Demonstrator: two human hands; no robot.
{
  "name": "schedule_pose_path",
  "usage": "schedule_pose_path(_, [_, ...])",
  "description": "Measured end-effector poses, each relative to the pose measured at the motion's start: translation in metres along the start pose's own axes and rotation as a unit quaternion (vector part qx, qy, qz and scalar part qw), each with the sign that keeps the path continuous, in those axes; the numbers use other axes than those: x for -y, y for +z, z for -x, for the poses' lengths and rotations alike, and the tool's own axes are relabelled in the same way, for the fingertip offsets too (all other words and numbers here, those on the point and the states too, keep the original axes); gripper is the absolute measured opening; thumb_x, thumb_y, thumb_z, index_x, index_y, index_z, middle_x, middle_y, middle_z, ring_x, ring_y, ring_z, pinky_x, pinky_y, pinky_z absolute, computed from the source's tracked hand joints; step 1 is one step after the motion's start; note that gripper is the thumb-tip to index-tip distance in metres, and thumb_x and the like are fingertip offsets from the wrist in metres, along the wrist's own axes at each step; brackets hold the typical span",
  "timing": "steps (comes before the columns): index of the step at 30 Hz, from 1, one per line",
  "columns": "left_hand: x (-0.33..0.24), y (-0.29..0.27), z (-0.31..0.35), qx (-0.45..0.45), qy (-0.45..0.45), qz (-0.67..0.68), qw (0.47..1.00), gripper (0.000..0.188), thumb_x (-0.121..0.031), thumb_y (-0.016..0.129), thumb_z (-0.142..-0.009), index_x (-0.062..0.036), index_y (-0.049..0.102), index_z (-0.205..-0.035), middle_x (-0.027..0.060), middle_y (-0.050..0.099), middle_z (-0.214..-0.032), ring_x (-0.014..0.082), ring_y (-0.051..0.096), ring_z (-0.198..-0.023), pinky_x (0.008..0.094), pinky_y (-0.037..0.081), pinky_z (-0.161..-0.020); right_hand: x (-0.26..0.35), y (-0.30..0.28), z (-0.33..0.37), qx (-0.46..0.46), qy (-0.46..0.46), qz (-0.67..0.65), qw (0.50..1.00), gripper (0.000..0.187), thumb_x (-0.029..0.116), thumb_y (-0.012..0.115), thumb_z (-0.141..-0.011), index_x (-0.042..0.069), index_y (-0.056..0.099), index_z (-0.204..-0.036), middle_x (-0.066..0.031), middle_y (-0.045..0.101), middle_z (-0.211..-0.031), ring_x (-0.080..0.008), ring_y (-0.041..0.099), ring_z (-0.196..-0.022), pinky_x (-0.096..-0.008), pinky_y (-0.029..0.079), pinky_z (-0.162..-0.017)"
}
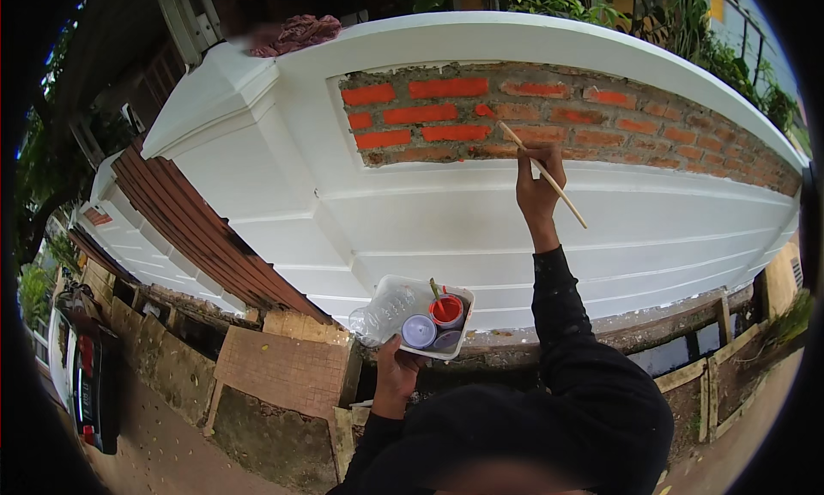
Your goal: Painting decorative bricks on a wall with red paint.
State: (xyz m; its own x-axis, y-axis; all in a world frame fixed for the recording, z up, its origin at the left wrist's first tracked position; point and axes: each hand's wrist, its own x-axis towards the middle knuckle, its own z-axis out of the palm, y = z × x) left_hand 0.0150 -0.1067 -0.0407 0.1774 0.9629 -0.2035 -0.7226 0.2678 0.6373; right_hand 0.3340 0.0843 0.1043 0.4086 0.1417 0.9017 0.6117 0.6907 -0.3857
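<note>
My right hand (541,182) pinches the wooden handle of a thin paintbrush (566,201). The brush's red tip meets the brick panel (518,111) at the end of a brick just right of the bright orange-red painted bricks (446,87). Farther right, bricks look duller or only partly coated. Low in front of the wall, my left hand (396,375) grips the near side of a white plastic tub (455,347). In it are a red paint cup (446,310) with a stick standing in it, a pale round container (419,331) and a clear plastic bottle (382,315) leaning over the left side.
A white wall (438,212) with ledges surrounds the panel. Crumpled reddish cloth (300,33) lies on its top. A brown slatted gate (197,216) stands left. Below run a drainage ditch (669,353) and a paved slab (279,366). A dark car (94,375) is parked at far left.
</note>
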Motion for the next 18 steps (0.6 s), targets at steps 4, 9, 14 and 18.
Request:
schedule_pose_path(4, [0.001, -0.006, -0.008, 0.003, -0.017, -0.001, 1.000, 0.051, -0.033, 0.067, -0.090, -0.0092, 0.054, -0.133, 0.0073, 0.065, -0.125, 0.0232, 0.068, -0.110, 0.0409, 0.062, -0.085, -0.001, 0.008, -0.002, 0.038, -0.005, 0.003, 0.999, 0.016, -0.007, 0.071, -0.088, 0.002, 0.057, -0.089, -0.0097, 0.067, -0.094, -0.0176, 0.068, -0.089, -0.0294, 0.054, -0.077])
schedule_pose_path(9, [0.000, -0.008, -0.010, 0.007, -0.019, -0.002, 1.000, 0.051, -0.034, 0.066, -0.090, -0.0095, 0.054, -0.133, 0.0070, 0.066, -0.124, 0.0233, 0.068, -0.108, 0.0403, 0.062, -0.085, 0.005, 0.008, -0.001, 0.020, 0.030, -0.023, 0.999, 0.015, -0.005, 0.070, -0.089, 0.002, 0.056, -0.089, -0.0099, 0.069, -0.096, -0.0159, 0.067, -0.086, -0.0277, 0.054, -0.075])
schedule_pose_path(14, [-0.001, 0.000, -0.009, 0.000, -0.024, -0.002, 1.000, 0.052, -0.035, 0.066, -0.090, -0.0079, 0.054, -0.133, 0.0076, 0.066, -0.123, 0.0234, 0.068, -0.109, 0.0404, 0.062, -0.085, -0.004, 0.009, -0.007, 0.032, 0.030, -0.003, 0.999, 0.015, -0.007, 0.069, -0.088, 0.002, 0.056, -0.089, -0.0099, 0.068, -0.091, -0.0171, 0.068, -0.084, -0.0277, 0.054, -0.074])
schedule_pose_path(18, [0.000, -0.002, -0.008, 0.000, -0.023, 0.002, 1.000, 0.050, -0.034, 0.065, -0.091, -0.0060, 0.055, -0.132, 0.0083, 0.066, -0.122, 0.0237, 0.068, -0.109, 0.0403, 0.062, -0.085, 0.003, 0.009, -0.005, 0.033, 0.058, -0.018, 0.998, 0.015, -0.007, 0.068, -0.089, 0.002, 0.056, -0.089, -0.0093, 0.068, -0.089, -0.0162, 0.067, -0.081, -0.0275, 0.054, -0.072])
